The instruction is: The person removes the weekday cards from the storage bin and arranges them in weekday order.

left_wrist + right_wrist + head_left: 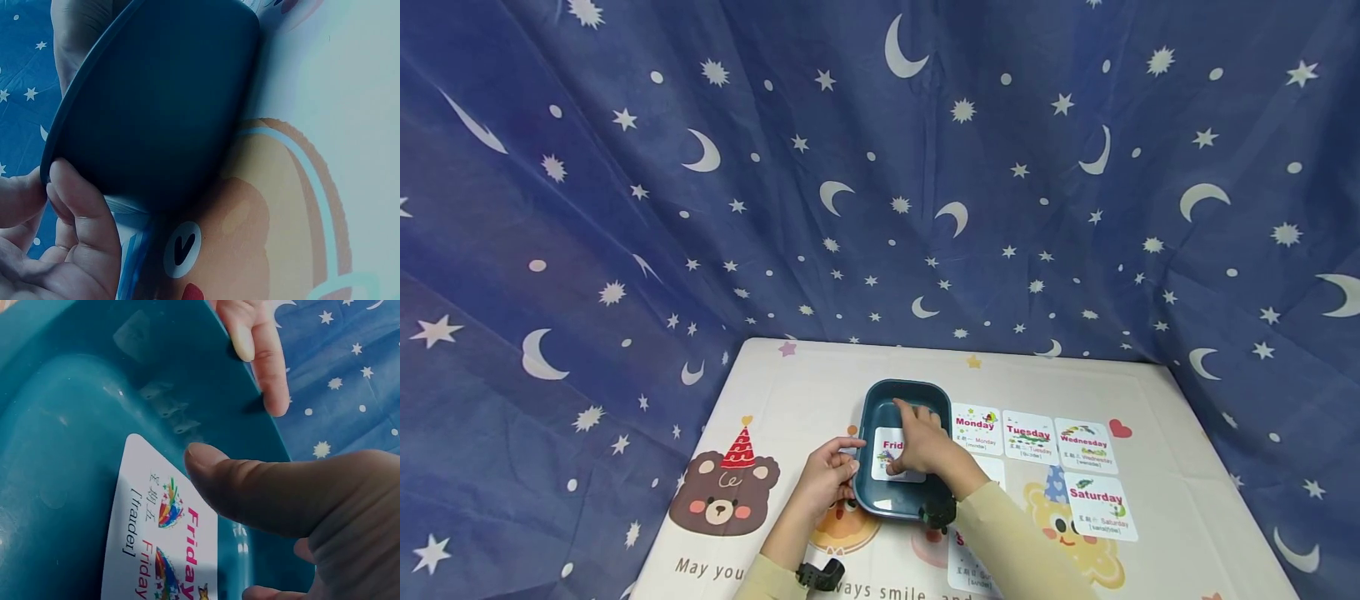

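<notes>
A dark teal tray (887, 505) with a raised rim stands near the middle of the table. My left hand (826, 475) pinches its left rim between thumb and fingers; the left wrist view shows those fingers (81, 200) against the tray's outer wall. Inside the tray lies a white card printed "Friday" (162, 531). Over this card reaches my right hand (931, 446), thumb and fingers spread apart. In the right wrist view its thumb (250, 487) overlaps the card's edge, while the other fingers are mostly hidden behind it.
Right of the tray, a Monday card (976, 429), a Tuesday card (1030, 436) and a Wednesday card (1086, 446) form a row. A Saturday card (1101, 508) lies below them. My right arm partly covers another white card (992, 468) and a Sunday card (966, 571).
</notes>
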A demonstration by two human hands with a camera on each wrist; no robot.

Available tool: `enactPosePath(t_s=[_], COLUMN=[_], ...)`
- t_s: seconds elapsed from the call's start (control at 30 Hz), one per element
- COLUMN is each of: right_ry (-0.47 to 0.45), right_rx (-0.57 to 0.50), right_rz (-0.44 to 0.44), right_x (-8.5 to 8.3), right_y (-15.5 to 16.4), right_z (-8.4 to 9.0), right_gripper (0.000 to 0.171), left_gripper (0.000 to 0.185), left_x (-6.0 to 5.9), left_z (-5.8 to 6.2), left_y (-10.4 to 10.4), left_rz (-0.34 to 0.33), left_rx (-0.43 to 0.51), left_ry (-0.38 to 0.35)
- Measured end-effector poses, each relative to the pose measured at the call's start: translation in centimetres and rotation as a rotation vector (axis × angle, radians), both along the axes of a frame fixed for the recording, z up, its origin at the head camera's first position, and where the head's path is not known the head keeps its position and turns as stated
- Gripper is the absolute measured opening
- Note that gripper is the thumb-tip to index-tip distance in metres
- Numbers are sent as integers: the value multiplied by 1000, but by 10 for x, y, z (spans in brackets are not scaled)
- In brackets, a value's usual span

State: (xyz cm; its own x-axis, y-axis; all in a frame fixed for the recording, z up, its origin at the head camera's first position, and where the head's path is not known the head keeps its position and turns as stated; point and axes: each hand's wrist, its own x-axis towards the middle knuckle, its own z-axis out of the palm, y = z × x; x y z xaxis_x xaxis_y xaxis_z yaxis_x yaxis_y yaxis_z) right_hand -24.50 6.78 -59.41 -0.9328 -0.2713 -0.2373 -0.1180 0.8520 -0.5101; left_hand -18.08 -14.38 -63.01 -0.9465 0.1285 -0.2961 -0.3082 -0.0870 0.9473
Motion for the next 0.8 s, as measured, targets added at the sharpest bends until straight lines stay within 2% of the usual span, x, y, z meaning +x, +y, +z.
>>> enactPosePath(t_s=[0.8], right_ry=[-49], right_rx=[120], right_rz=[24], right_x=[1], right_y=[-6], right_z=[-3], right_gripper=[127], left_gripper=[41], left_x=[0], left_z=[0], left_y=[1], left_rz=[-3], left_rx=[-2], left_ry=[-2])
